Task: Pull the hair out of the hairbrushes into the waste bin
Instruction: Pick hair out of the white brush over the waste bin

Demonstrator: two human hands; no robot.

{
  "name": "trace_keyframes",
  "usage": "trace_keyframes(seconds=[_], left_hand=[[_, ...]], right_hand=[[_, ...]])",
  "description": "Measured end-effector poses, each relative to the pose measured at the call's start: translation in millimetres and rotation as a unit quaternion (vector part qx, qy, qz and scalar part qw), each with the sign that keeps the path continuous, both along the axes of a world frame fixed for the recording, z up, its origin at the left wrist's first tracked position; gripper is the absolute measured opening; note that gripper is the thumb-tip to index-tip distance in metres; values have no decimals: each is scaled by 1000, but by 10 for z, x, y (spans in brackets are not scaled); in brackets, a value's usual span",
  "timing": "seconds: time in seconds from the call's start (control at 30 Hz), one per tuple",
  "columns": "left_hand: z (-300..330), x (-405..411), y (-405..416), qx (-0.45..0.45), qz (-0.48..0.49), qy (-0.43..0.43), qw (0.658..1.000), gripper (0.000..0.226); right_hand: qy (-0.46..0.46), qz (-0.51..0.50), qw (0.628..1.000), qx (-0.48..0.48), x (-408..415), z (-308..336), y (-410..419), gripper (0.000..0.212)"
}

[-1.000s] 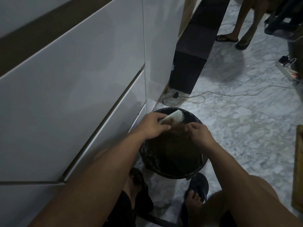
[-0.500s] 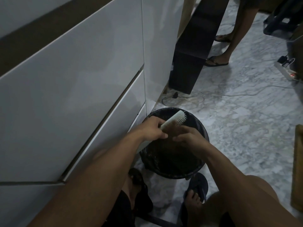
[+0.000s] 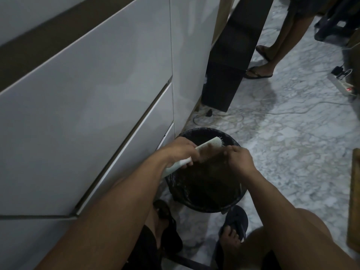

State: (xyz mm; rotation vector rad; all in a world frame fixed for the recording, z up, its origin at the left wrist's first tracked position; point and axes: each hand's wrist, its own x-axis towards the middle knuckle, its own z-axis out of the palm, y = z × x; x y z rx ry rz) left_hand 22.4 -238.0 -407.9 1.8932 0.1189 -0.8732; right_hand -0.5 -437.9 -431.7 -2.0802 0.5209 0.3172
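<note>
My left hand (image 3: 181, 152) is curled round the pale hairbrush (image 3: 206, 148), gripping it where the handle meets the head, so the handle end pokes out below my wrist and the bristled head points up and to the right. My right hand (image 3: 238, 159) sits just beside the head, its fingertips (image 3: 227, 151) bunched together against the bristles, pinching at a brownish wad of hair (image 3: 211, 155) caught there. Both hands and the brush hang over the open mouth of the black waste bin (image 3: 196, 203), just below the middle of the frame, standing on the marble floor (image 3: 292, 149) next to the white cabinet (image 3: 87, 94). My sandalled foot (image 3: 233, 228) is at the bin's near edge.
</note>
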Motion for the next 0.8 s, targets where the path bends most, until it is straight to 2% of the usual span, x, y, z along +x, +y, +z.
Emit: trace_keyframes(seconds=[0.07, 0.13, 0.3, 0.43, 0.53, 0.67, 0.8], left_hand=[[15, -3, -23, -9, 17, 4, 1000, 34], [8, -23, -42, 5, 8, -10, 1000, 32], [-8, -18, 1, -1, 44, -1, 999, 21], [39, -16, -3, -14, 76, 8, 997, 44], [40, -52, -24, 35, 56, -49, 997, 57], [-60, -24, 18, 60, 41, -88, 993, 46], [-51, 5, 36, 67, 69, -103, 990, 42]], right_hand=[[-17, -22, 999, -37, 12, -23, -9, 25], [-19, -57, 998, -5, -5, -27, 8, 26], [0, -36, 986, 162, -37, 83, 7, 20], [15, 9, 956, 293, -67, 127, -3, 29], [19, 90, 960, 266, -114, 149, 46, 36], [23, 159, 967, 199, -173, 184, 131, 34], [32, 111, 969, 216, -130, 159, 90, 36]])
